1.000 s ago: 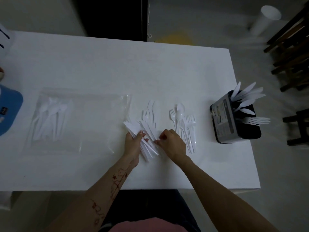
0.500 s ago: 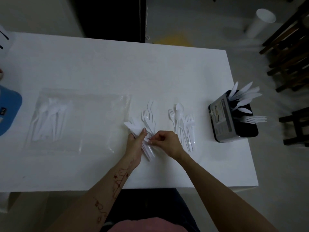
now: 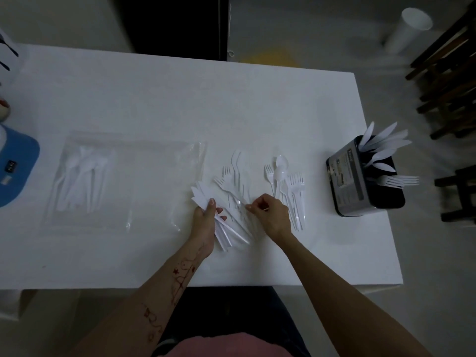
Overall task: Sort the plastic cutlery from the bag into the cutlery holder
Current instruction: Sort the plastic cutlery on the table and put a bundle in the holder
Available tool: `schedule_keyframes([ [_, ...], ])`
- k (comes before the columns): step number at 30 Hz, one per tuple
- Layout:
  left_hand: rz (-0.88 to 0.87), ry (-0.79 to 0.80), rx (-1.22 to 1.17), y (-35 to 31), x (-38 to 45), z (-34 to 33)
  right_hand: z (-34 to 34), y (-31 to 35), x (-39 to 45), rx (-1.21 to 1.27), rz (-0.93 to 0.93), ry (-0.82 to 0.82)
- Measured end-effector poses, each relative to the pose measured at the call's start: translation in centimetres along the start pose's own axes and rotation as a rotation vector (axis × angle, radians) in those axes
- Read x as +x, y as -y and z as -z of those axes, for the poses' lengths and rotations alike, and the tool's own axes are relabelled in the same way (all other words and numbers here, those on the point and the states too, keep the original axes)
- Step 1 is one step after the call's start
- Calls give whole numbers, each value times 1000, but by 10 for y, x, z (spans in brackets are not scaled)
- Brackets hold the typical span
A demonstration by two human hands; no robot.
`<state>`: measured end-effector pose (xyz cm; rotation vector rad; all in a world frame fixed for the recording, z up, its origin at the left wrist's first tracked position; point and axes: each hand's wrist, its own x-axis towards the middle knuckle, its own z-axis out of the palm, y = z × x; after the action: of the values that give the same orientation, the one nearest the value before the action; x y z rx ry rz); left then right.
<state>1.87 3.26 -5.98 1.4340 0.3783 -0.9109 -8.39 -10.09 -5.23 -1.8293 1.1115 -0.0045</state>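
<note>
My left hand [image 3: 206, 221] grips a bundle of white plastic knives [image 3: 226, 231], blades fanning out past the thumb. My right hand [image 3: 270, 212] pinches the handle of a loose fork [image 3: 226, 182] lying just right of the bundle. A second pile of forks and spoons [image 3: 286, 184] lies to the right of that hand. The clear plastic bag [image 3: 128, 181] on the left still holds white cutlery [image 3: 82, 179]. The black cutlery holder [image 3: 365, 181] stands at the table's right edge with knives and a fork sticking out.
The white table [image 3: 180, 99] ends close to the holder on the right. A blue object [image 3: 15, 166] sits at the left edge. On the floor beyond are a white cup [image 3: 409, 29] and dark wooden chairs [image 3: 448, 81].
My left hand has gathered the knives tighter and lifted their blade ends. My right hand has shifted from the knife bundle to pinching at a loose fork's handle.
</note>
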Motion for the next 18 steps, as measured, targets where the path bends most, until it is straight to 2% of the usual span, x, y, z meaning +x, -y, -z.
schedule_keyframes([
  [2, -22, 60, -7, -1, -1, -3, 4, 2, -1, 94, 99, 117],
  [4, -50, 182, -3, -3, -2, -5, 4, 5, -2, 55, 174, 250],
  [6, -50, 249, 6, -3, -1, -7, 0, 8, -3, -10, 207, 298],
  [8, -44, 151, 3, -3, 1, -7, -5, 10, -3, -19, 190, 281],
  [10, -62, 21, 23, -2, 4, -4, -8, 10, -4, -53, 148, 198],
  [12, -81, -59, 63, -2, 6, 2, -10, 11, -4, -246, 121, 133],
  [15, -80, -100, 63, -4, 5, 8, -14, 13, -7, -547, 141, 158],
  [18, -61, -93, 64, -3, 4, 11, -14, 12, -7, -511, 106, 154],
])
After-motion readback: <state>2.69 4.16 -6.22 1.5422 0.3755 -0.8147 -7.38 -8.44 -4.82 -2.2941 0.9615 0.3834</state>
